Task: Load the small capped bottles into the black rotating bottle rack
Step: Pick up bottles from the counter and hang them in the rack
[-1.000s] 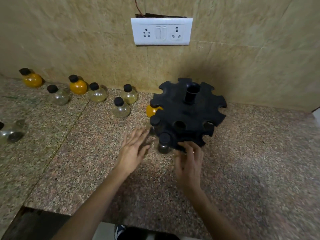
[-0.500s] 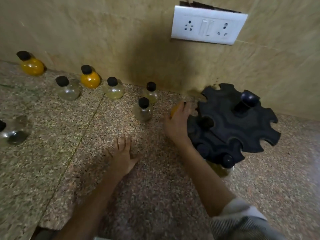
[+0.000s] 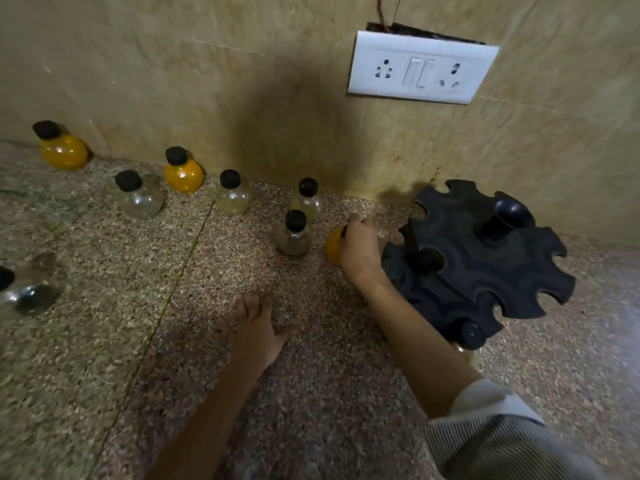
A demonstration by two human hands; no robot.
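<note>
From the head camera, the right hand (image 3: pixel 360 249) curls round an orange bottle (image 3: pixel 331 250), which stands on the granite counter (image 3: pixel 104 341). The black rack (image 3: pixel 485 268) is just to that hand's right. A clear bottle (image 3: pixel 293 233) stands just to its left. The left hand (image 3: pixel 258 327) lies flat on the counter with straight fingers, nearer the person.

A white socket-and-switch plate (image 3: pixel 420 69) sits at one o'clock on the beige tiled wall (image 3: pixel 207 81), with a thin wire (image 3: pixel 381 8) above it. A speckled granite bench (image 3: pixel 311 410) lies below.
</note>
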